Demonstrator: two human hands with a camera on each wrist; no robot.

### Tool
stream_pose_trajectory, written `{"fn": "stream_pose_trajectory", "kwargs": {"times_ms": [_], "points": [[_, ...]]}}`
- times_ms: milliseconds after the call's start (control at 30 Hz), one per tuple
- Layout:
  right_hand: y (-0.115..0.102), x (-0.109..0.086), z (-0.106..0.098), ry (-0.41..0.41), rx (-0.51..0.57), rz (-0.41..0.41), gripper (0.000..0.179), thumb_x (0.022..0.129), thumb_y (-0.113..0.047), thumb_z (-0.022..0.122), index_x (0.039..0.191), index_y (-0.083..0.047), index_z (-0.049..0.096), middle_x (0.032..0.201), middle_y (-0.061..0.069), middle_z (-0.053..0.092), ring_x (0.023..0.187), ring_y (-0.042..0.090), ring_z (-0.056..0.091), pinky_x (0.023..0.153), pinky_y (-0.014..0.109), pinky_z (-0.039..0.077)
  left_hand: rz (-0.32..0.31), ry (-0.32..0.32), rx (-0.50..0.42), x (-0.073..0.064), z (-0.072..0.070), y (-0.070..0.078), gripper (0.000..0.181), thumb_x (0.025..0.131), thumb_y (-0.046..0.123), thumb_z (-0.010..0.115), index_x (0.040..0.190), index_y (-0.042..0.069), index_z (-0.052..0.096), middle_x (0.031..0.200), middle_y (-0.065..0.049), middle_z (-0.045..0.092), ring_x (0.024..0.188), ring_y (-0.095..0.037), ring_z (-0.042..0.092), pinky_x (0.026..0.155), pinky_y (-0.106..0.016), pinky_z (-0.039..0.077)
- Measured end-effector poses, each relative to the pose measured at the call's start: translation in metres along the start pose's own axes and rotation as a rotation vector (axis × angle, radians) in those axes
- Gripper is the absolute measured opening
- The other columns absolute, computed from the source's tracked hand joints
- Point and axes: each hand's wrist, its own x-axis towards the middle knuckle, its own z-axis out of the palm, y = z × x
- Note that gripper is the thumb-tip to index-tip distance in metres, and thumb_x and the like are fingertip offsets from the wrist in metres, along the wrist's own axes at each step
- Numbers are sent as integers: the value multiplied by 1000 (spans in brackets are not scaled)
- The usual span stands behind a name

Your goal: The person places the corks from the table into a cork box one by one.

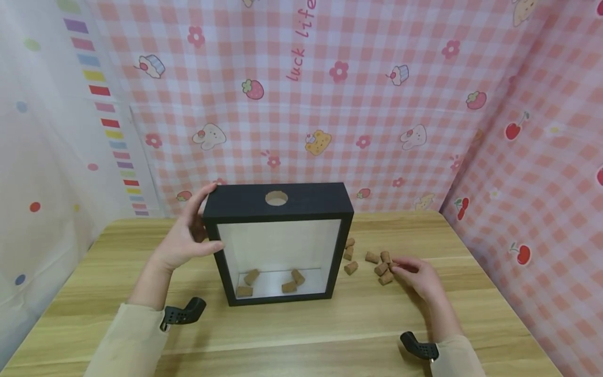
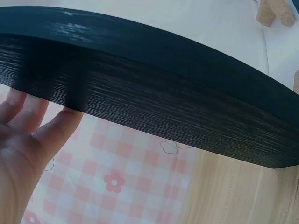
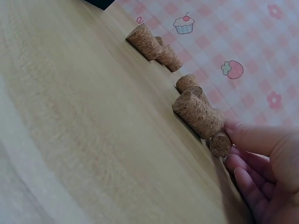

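A black-framed box [image 1: 278, 208] with a clear front stands upright on the table, a round hole in its top. Inside, on the white floor, lie several corks [image 1: 289, 287]. My left hand [image 1: 190, 230] grips the box's left side, thumb on the front frame edge and fingers round behind; the left wrist view shows fingertips [image 2: 70, 116] against the black side panel [image 2: 154, 107]. To the right of the box, my right hand [image 1: 421, 277] pinches a cork [image 3: 220, 143] between thumb and fingers at the edge of a small cluster of corks [image 3: 196, 114].
More loose corks [image 1: 350, 268] lie between the box and the cluster. The wood-grain table [image 1: 282, 335] ends at a pink checked cloth [image 1: 377, 173] behind, with another cloth hanging at the right. A pale dotted curtain [image 1: 52, 173] hangs at the left.
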Motion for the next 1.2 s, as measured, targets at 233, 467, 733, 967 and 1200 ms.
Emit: {"fn": "stream_pose_trajectory", "kwargs": {"times_ms": [233,467,733,967,1200], "points": [[8,-3,0,41,50,-26,33,93,-15,71,119,5,68,111,20,68,94,5,59,80,17,45,-5,2,2,0,0,0,105,77,-15,74,158,17,16,125,-8,58,99,-18,63,80,-30,54],[10,-8,-2,71,103,4,36,93,-13,70,123,7,65,114,23,66,88,-8,55,79,13,44,-12,1,1,-1,-1,0,105,78,-14,74,159,22,18,123,-8,59,98,-18,64,79,-30,54],[7,-12,-4,90,166,20,37,95,-7,66,127,10,61,117,26,63,89,-9,54,79,11,44,-12,1,-5,-1,0,1,105,77,-14,75,158,18,17,124,-7,58,99,-17,63,81,-30,53],[-10,-15,-8,98,201,-11,40,98,-15,64,131,7,59,122,23,61,94,-10,53,81,11,43,-8,2,6,1,1,1,107,74,-18,73,157,9,10,123,-5,60,99,-17,64,81,-30,53],[-41,-14,-15,114,300,-47,42,97,-16,66,131,7,58,107,-5,62,94,-4,58,81,14,47,-2,-7,-1,0,-2,-1,105,77,-14,75,158,18,17,123,-7,60,99,-18,64,81,-29,53]]}}
